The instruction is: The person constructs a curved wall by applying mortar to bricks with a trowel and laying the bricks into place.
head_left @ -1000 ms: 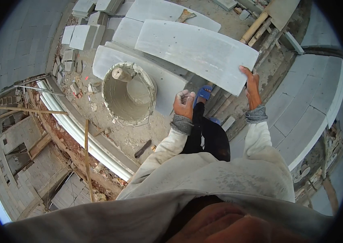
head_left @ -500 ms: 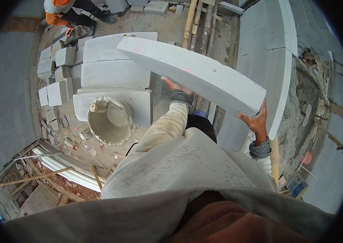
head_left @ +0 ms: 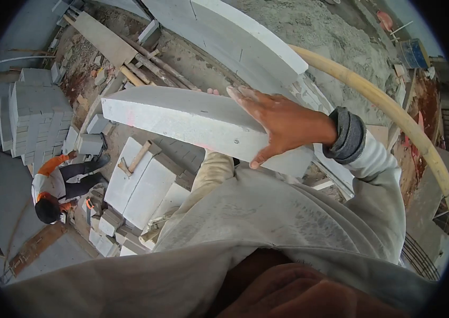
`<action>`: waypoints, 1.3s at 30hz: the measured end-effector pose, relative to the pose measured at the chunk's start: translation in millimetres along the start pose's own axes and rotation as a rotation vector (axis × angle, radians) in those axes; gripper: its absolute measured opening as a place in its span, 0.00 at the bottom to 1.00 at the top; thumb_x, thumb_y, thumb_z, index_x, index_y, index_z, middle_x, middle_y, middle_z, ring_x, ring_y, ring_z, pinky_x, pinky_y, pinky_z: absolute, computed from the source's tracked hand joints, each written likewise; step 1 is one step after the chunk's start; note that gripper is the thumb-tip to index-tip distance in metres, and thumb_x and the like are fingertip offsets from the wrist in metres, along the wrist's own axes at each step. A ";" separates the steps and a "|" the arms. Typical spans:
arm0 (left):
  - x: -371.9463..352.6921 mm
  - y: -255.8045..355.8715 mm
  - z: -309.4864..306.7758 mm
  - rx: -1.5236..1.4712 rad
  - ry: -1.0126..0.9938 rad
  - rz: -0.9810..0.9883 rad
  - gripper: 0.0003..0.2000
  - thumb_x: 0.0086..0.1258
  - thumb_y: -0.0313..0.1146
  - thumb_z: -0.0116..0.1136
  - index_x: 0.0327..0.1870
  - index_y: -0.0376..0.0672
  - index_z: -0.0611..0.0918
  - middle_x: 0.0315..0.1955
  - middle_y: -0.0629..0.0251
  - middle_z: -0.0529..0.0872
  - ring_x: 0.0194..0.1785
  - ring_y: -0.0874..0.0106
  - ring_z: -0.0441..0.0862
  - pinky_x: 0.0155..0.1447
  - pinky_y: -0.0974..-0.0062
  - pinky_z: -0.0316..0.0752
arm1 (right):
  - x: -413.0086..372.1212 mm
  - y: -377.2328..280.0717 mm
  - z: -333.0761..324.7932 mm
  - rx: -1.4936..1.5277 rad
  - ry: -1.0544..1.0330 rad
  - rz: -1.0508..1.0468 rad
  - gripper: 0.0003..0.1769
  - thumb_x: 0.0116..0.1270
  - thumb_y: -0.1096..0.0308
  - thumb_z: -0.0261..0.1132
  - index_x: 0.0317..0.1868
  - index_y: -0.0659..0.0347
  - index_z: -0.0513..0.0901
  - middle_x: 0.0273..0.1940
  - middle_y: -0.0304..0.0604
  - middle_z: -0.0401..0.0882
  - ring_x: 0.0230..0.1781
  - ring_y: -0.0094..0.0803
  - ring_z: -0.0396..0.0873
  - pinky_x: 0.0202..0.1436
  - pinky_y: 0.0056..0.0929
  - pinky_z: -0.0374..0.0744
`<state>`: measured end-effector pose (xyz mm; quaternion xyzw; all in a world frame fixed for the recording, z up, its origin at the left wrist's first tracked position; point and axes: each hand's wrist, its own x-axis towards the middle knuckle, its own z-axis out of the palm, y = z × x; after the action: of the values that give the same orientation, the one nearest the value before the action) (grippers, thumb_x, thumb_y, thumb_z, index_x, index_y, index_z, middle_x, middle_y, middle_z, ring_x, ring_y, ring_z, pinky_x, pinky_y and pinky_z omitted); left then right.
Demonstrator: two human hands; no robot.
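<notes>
The right hand (head_left: 282,124) grips the near end of a curved grey slab (head_left: 182,119), fingers spread on top and thumb on its front face. The left hand is hidden under the slab, so its grip cannot be told. Below them lie stacked slabs (head_left: 145,185) on a dirt floor (head_left: 182,58), with a crouching worker (head_left: 54,183) beside them.
</notes>
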<state>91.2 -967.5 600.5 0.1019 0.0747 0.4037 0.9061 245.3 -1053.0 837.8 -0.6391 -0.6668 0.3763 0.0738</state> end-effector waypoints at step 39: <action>222.0 279.0 -268.9 2.079 0.045 -1.061 0.37 0.58 0.54 0.68 0.61 0.32 0.77 0.56 0.44 0.81 0.62 0.50 0.77 0.65 0.62 0.72 | 70.5 259.8 -216.7 -0.183 0.714 0.888 0.50 0.36 0.53 0.73 0.61 0.75 0.72 0.40 0.64 0.83 0.42 0.54 0.83 0.49 0.39 0.79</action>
<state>-20.0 -586.0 396.8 0.7438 0.4185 -0.2795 0.4399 565.7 -926.7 809.1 -0.9488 -0.2983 0.0727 0.0736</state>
